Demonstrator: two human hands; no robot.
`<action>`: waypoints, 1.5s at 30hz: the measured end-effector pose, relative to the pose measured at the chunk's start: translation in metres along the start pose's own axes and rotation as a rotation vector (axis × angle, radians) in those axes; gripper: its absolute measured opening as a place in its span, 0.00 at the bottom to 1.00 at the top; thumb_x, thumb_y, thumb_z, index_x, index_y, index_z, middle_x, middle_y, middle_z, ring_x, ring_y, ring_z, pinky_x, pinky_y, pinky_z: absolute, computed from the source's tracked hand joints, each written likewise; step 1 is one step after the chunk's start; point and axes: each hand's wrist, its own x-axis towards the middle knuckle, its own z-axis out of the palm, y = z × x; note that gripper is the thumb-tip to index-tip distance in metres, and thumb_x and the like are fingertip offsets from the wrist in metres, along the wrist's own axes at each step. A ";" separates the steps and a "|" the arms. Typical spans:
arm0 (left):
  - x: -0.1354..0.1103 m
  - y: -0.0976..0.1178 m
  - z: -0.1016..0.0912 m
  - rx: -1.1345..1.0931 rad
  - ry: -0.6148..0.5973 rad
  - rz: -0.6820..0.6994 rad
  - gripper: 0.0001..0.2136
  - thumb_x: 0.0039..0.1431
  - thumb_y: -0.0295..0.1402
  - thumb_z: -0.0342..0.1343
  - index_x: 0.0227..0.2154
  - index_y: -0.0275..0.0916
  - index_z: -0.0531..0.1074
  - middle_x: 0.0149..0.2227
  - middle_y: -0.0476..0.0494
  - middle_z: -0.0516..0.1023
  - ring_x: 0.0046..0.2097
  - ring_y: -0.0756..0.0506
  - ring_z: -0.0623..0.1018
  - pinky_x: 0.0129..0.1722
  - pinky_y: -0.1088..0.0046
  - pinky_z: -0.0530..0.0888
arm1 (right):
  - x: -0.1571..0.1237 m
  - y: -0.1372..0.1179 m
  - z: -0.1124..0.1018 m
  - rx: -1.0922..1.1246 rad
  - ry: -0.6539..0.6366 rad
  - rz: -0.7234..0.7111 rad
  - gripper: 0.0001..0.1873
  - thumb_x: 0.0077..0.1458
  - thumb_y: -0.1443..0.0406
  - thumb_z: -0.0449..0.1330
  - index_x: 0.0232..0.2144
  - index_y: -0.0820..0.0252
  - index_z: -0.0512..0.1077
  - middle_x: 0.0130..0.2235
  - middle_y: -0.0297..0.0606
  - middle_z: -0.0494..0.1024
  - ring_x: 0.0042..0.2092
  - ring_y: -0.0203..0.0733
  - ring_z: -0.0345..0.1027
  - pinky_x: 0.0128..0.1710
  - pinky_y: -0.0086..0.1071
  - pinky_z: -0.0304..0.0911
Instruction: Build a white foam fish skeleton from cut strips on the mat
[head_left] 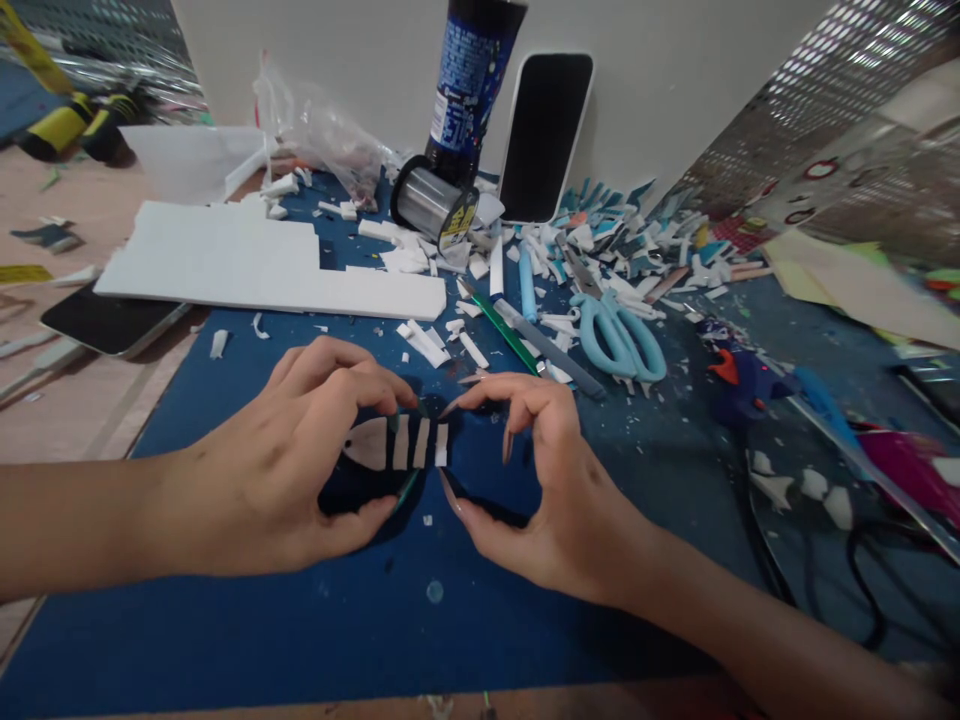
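Note:
Both hands meet over a blue mat (315, 630) at the table's middle. My left hand (285, 480) curls round a dark blue piece (352, 485) that carries several white foam strips (401, 442) set side by side, thumb below and fingers above. My right hand (540, 480) comes in from the right. Its long-nailed thumb and fingertips close in a pinch at the piece's right end, near the last strip. I cannot make out anything between them.
A white foam board (247, 265) lies at the back left with foam scraps around it. Light blue scissors (622, 335), a green pen (502, 330), a tape roll (431, 200), a dark bottle (469, 70) and a propped phone (544, 135) stand behind. A blue glue gun (739, 385) lies right.

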 end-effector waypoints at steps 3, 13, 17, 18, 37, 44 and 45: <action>0.000 -0.002 0.001 0.009 0.010 0.022 0.14 0.58 0.35 0.51 0.45 0.40 0.56 0.46 0.39 0.69 0.50 0.38 0.66 0.42 0.55 0.69 | 0.000 0.001 0.000 0.011 0.000 0.007 0.24 0.48 0.69 0.62 0.37 0.52 0.48 0.43 0.44 0.64 0.53 0.51 0.63 0.49 0.52 0.65; -0.001 -0.004 0.002 0.038 0.022 0.015 0.15 0.57 0.37 0.53 0.45 0.41 0.57 0.45 0.39 0.71 0.50 0.37 0.67 0.41 0.57 0.71 | 0.001 0.001 -0.001 0.027 -0.009 0.005 0.24 0.47 0.71 0.61 0.36 0.53 0.49 0.43 0.44 0.64 0.53 0.50 0.62 0.52 0.52 0.63; -0.001 -0.004 0.002 0.029 0.018 0.012 0.15 0.57 0.38 0.51 0.45 0.40 0.59 0.46 0.39 0.70 0.50 0.37 0.67 0.42 0.56 0.71 | 0.000 0.001 0.000 0.027 -0.008 0.011 0.23 0.47 0.71 0.61 0.36 0.53 0.49 0.43 0.45 0.64 0.54 0.50 0.62 0.52 0.51 0.63; -0.002 -0.004 0.003 0.026 0.021 0.011 0.14 0.58 0.38 0.51 0.45 0.40 0.59 0.45 0.40 0.70 0.50 0.38 0.68 0.42 0.56 0.71 | 0.000 0.001 0.000 0.027 -0.008 0.010 0.23 0.48 0.71 0.61 0.36 0.53 0.49 0.43 0.45 0.64 0.54 0.50 0.62 0.52 0.50 0.62; -0.002 -0.005 0.001 0.083 -0.002 0.034 0.16 0.58 0.38 0.53 0.45 0.38 0.57 0.45 0.39 0.69 0.49 0.39 0.65 0.42 0.58 0.69 | 0.001 0.004 0.002 0.033 -0.003 0.010 0.22 0.47 0.71 0.62 0.35 0.55 0.50 0.44 0.48 0.66 0.55 0.48 0.61 0.52 0.44 0.61; -0.001 -0.007 0.002 0.072 -0.005 0.035 0.15 0.59 0.39 0.52 0.45 0.38 0.58 0.46 0.38 0.69 0.49 0.38 0.66 0.42 0.58 0.68 | 0.001 0.002 0.000 0.051 -0.011 0.025 0.22 0.48 0.70 0.62 0.34 0.55 0.50 0.44 0.48 0.65 0.54 0.48 0.60 0.52 0.44 0.60; -0.001 -0.007 0.002 0.075 -0.007 0.029 0.15 0.59 0.39 0.52 0.44 0.38 0.58 0.46 0.38 0.69 0.49 0.38 0.66 0.42 0.58 0.68 | 0.000 0.002 -0.001 0.057 -0.013 0.032 0.22 0.48 0.70 0.62 0.34 0.55 0.50 0.44 0.48 0.64 0.54 0.48 0.60 0.52 0.45 0.60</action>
